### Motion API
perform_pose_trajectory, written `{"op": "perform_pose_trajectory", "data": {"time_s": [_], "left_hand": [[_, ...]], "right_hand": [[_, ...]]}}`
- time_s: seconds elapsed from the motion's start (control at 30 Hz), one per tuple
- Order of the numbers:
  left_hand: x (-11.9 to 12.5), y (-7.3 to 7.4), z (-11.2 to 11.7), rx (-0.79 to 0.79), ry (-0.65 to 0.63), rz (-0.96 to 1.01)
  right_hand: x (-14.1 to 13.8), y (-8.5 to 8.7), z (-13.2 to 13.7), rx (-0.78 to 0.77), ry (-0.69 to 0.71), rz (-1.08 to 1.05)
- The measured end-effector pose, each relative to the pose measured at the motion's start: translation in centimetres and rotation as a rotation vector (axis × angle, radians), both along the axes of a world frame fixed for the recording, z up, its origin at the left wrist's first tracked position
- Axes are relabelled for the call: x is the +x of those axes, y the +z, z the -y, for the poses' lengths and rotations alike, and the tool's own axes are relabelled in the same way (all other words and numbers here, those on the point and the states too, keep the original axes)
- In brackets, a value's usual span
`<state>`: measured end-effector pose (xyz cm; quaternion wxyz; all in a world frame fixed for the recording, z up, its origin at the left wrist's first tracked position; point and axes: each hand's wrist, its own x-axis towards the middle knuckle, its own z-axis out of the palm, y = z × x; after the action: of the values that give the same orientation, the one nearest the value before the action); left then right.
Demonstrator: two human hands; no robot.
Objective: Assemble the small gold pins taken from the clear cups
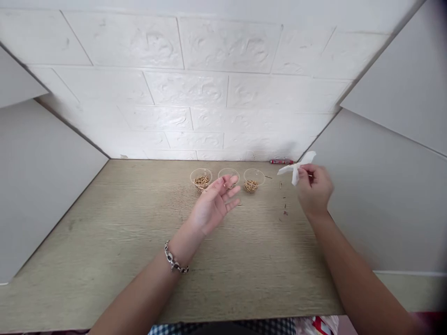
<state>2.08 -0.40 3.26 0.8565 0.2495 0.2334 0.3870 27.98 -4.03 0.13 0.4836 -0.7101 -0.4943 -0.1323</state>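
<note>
My left hand (214, 203) hovers palm up over the wooden table (139, 242), fingers spread, holding nothing; a beaded bracelet (174, 261) circles its wrist. It sits just in front of three small clear cups: the left cup (200, 178), the middle cup (228, 176) partly hidden by my fingers, and the right cup (253, 179). All hold small brown pieces. My right hand (314, 188) is raised at the right, fingers pinched on a crumpled white piece of paper (296, 169).
A red pen-like object (281, 161) lies against the white brick-pattern back wall. A few tiny dark bits (284, 207) are scattered on the table near my right hand. Grey panels (42, 177) close in both sides.
</note>
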Motion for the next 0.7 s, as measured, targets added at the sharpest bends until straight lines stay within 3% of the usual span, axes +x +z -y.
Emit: {"op": "perform_pose_trajectory", "data": {"time_s": [0.03,0.1,0.2,0.27,0.37,0.5,0.6,0.7], "left_hand": [[-0.2,-0.1,0.2,-0.024,-0.016,0.040],[-0.3,-0.1,0.5,-0.059,-0.055,0.110],[-0.2,-0.1,1.0,-0.085,-0.127,0.151],[0.0,-0.3,1.5,-0.068,-0.172,0.087],[0.3,-0.6,1.8,-0.041,-0.179,-0.046],[0.4,-0.8,1.5,-0.067,-0.063,-0.141],[0.4,-0.6,1.2,-0.070,0.027,-0.207],[0.5,-0.4,1.2,-0.045,0.061,-0.217]], "right_hand": [[-1.8,0.7,0.5,0.062,0.040,0.014],[-5.8,1.7,1.7,0.193,0.298,0.074],[-10.8,1.9,3.2,0.064,0.743,0.177],[-12.8,1.5,3.9,0.007,0.912,0.205],[-13.7,0.9,4.6,0.034,0.935,0.299],[-13.3,0.9,5.4,0.183,0.905,0.420],[-12.7,0.9,5.6,0.215,0.932,0.321],[-12.1,0.6,5.4,0.167,0.841,0.101]]}}
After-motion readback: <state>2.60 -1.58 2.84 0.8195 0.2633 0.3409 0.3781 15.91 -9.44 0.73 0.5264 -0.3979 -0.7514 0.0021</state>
